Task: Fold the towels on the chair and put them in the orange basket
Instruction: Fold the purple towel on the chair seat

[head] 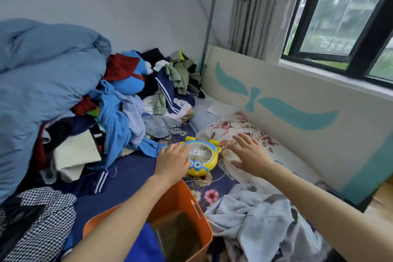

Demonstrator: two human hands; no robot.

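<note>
Right hand (248,156) is spread wide, flat over the flowery pillow (229,127). Left hand (173,160) lies on the yellow fan (203,159); I cannot tell if it grips. Nearer, the orange basket (176,198) sits on the bed (131,168), with a crumpled pale towel (251,212) just beside it, on its right.

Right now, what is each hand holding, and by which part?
The left hand grips the round yellow-and-blue fan by its left rim; the right hand spreads open over the floral pillow, holding nothing.
</note>
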